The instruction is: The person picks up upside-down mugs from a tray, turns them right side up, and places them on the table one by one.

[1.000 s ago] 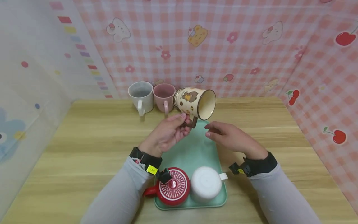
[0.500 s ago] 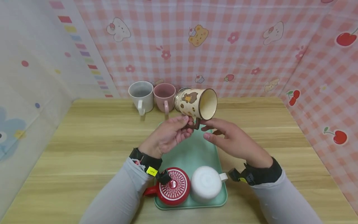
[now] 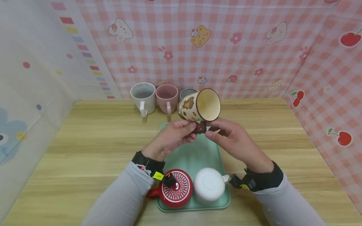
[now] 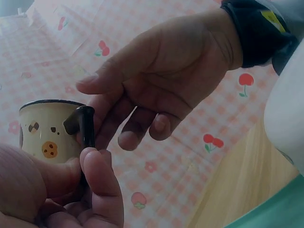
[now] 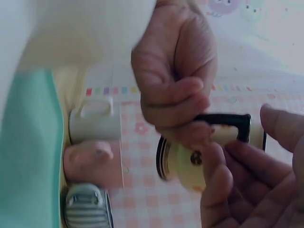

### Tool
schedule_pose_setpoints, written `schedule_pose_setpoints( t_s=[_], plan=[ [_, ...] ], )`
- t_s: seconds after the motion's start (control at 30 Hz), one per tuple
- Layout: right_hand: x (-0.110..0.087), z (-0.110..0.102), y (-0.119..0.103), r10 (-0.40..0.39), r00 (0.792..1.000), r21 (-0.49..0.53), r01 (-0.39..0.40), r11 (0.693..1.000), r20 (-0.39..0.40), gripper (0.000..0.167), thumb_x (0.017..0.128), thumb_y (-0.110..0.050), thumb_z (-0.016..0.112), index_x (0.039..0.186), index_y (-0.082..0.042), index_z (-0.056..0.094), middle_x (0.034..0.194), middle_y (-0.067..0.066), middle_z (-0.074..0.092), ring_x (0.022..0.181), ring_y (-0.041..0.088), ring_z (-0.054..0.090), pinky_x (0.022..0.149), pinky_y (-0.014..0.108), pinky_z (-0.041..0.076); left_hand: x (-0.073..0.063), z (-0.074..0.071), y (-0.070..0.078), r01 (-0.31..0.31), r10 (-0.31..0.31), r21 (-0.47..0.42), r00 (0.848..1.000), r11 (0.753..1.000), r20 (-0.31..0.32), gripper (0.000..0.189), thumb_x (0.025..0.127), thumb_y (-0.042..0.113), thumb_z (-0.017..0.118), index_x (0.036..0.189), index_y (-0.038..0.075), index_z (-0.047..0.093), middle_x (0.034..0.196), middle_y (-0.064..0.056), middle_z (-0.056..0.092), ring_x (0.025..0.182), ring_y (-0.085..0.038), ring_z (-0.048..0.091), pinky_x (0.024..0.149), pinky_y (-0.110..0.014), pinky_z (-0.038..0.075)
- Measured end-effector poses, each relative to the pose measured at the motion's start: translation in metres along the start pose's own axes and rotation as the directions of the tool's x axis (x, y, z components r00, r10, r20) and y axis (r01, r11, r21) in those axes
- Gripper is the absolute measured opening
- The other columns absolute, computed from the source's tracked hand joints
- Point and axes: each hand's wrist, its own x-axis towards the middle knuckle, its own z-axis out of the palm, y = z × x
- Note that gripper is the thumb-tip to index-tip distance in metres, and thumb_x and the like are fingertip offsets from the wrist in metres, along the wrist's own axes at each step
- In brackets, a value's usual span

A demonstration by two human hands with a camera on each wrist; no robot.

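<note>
A cream mug (image 3: 190, 110) with a bear print and dark rim is held in the air over the tray's far end, tipped on its side with its mouth facing right. My left hand (image 3: 174, 135) pinches its brown handle (image 3: 201, 126) between thumb and fingers. Close by on the right, my right hand (image 3: 236, 142) has its fingertips at the handle and the underside of the rim. In the left wrist view this right hand (image 4: 166, 71) shows thumb and fingers apart, with its index finger partly hidden behind the handle.
Along the back wall stand an upright white mug (image 3: 143, 97), a pink mug (image 3: 167, 99) and a striped mug (image 3: 187, 92) partly covered by the cream one. On the green tray (image 3: 192, 153) a red mug (image 3: 176, 190) and a white mug (image 3: 208, 185) sit upside down.
The cream mug has turned so its mouth faces more toward the camera, and its handle has shifted slightly right. My right hand has come in from apart to the handle and rim.
</note>
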Motion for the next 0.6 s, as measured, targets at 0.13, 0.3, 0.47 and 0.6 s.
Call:
schedule_pose_setpoints(
  t_s=[0.13, 0.3, 0.47, 0.6],
  plan=[
    [-0.002, 0.004, -0.004, 0.067, 0.997, 0.132, -0.062, 0.989, -0.029, 0.028, 0.099, -0.014, 0.072, 0.126, -0.009, 0.072, 0.125, 0.006, 0.072, 0.115, 0.016, 0.067, 0.093, 0.028, 0.058, -0.002, 0.003, 0.0, -0.01, 0.01, 0.084, 1.0, 0.996, 0.001, 0.03, 0.108, 0.013, 0.056, 0.121, -0.012, 0.066, 0.078, 0.002, 0.066, 0.072, -0.008, 0.063, 0.072, -0.02, 0.056],
    [-0.003, 0.008, -0.006, 0.141, 0.989, 0.223, -0.129, 0.966, -0.037, 0.028, 0.096, -0.015, 0.075, 0.122, -0.005, 0.073, 0.118, 0.007, 0.074, 0.108, 0.016, 0.07, 0.092, 0.029, 0.059, -0.005, 0.007, 0.0, -0.003, 0.004, 0.146, 1.0, 0.989, -0.001, 0.03, 0.107, 0.016, 0.058, 0.122, -0.008, 0.069, 0.081, 0.001, 0.068, 0.073, -0.01, 0.063, 0.072, -0.022, 0.056],
    [-0.003, 0.007, -0.004, 0.187, 0.982, 0.298, -0.17, 0.939, -0.03, 0.026, 0.099, -0.015, 0.072, 0.121, -0.001, 0.071, 0.106, -0.003, 0.075, 0.093, 0.014, 0.067, 0.078, 0.025, 0.055, -0.008, 0.011, 0.002, -0.014, 0.014, 0.173, 1.0, 0.985, 0.001, 0.029, 0.107, 0.017, 0.058, 0.119, -0.007, 0.071, 0.088, -0.004, 0.073, 0.073, -0.009, 0.064, 0.073, -0.023, 0.057],
    [-0.002, 0.005, -0.004, 0.194, 0.981, 0.363, -0.18, 0.914, -0.001, 0.024, 0.101, -0.014, 0.067, 0.119, 0.001, 0.069, 0.099, -0.003, 0.075, 0.088, 0.015, 0.063, 0.072, 0.025, 0.052, -0.009, 0.012, 0.002, -0.024, 0.024, 0.18, 1.0, 0.983, 0.001, 0.029, 0.108, 0.015, 0.057, 0.118, -0.007, 0.071, 0.089, -0.002, 0.074, 0.074, -0.008, 0.065, 0.073, -0.023, 0.057]
  ],
)
